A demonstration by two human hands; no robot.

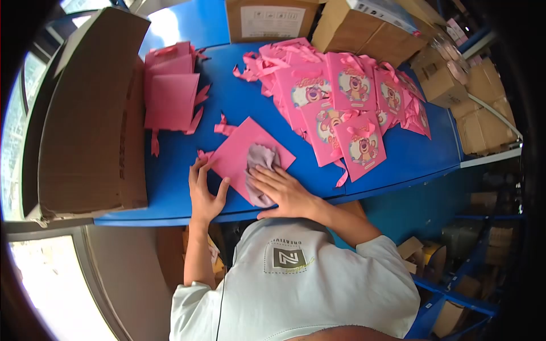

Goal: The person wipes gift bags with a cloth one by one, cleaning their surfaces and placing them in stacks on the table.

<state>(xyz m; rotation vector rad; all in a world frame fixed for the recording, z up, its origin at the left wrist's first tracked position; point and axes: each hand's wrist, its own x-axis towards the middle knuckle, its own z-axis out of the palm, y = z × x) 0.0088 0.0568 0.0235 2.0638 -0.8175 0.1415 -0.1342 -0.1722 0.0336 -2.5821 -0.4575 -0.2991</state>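
Note:
A pink gift bag [232,154] lies turned at an angle on the blue table, its plain side up and ribbons at its left edges. My right hand [282,192] lies flat on a crumpled grey-mauve cloth [263,157], pressing it against the bag's right half. Fingers stretched out, thumb apart, it is open. My left hand [206,190] is open at the bag's left corner, its fingers spread and its fingertips at or near the edge. I cannot tell how firmly they touch. The palm side of the right hand is hidden.
A large cardboard box [94,119] stands at the left, beside several stacked plain-side-up pink bags [172,99]. Bear-printed pink bags [354,86] pile up at the right. More cartons [273,21] line the back. The blue table's front edge [170,218] runs close to my body.

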